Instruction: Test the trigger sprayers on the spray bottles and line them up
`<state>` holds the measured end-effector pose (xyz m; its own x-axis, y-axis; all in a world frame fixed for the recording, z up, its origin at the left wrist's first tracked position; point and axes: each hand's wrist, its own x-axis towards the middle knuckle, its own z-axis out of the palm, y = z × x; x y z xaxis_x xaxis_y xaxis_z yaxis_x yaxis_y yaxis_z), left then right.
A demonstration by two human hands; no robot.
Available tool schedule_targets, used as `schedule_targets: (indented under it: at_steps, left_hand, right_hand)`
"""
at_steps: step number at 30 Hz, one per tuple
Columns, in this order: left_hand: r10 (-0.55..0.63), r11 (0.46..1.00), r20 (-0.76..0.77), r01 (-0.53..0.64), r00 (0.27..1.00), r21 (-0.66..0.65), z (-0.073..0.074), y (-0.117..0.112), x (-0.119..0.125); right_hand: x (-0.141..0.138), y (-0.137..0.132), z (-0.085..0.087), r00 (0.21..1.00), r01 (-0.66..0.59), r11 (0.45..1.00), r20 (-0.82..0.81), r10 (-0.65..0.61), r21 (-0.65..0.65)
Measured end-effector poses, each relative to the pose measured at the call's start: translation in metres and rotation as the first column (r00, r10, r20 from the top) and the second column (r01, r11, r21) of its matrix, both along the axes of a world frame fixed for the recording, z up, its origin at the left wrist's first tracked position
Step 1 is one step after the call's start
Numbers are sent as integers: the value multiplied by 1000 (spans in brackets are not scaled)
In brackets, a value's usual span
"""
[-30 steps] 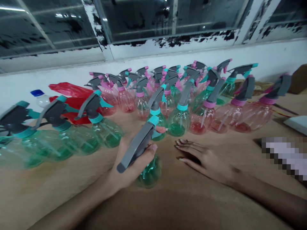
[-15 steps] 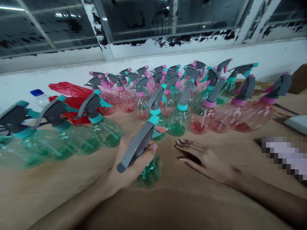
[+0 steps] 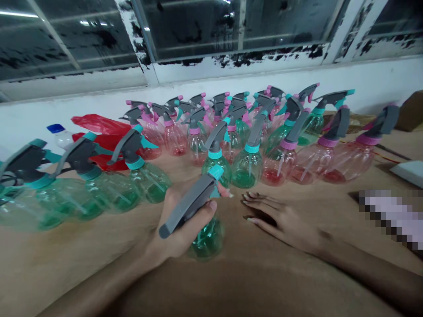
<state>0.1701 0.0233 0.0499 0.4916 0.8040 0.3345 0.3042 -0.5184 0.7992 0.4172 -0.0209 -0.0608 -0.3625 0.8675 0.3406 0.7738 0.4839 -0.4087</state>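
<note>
My left hand [image 3: 180, 220] is closed around the neck of a green spray bottle [image 3: 208, 240], its grey and teal trigger head rising out of the grip. The bottle stands upright on the wooden table [image 3: 264, 281], and part of it is hidden by my fingers. To its right, my right hand [image 3: 274, 215] rests on the tabletop with fingers stretched out, holding nothing. Just beyond the hands are a green spray bottle with a teal collar [image 3: 246, 169] and another green one [image 3: 216, 165]. A pink spray bottle [image 3: 279, 165] is beside them.
Several green spray bottles [image 3: 148, 185] line the left side. More pink and green ones crowd the back, near a red plastic bag [image 3: 102, 125] and a blue-capped bottle [image 3: 61, 135]. A brown box [image 3: 411, 110] and a white object [image 3: 410, 171] are at the right.
My left hand's fingertip at the trigger has shifted slightly, and the head of the held spray bottle sits a little lower. My right hand has stayed in place.
</note>
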Motion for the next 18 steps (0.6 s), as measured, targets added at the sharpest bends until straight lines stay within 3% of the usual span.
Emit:
schedule_targets:
  at_steps: [6,11,18]
  left_hand:
    - [-128,992,-37,128,991,-12,11,0,0]
    - [-65,991,-54,59,996,-119,8,1,0]
    - [-53,993,-25,50,998,-111,-2,-1,1]
  right_hand:
    - [1,0,-1,1000,-9,1000,-3,9,17]
    - [1,0,-2,1000,-4,1000,2,4,23]
    - [0,1,-1,1000,-9,999,-22,9,41]
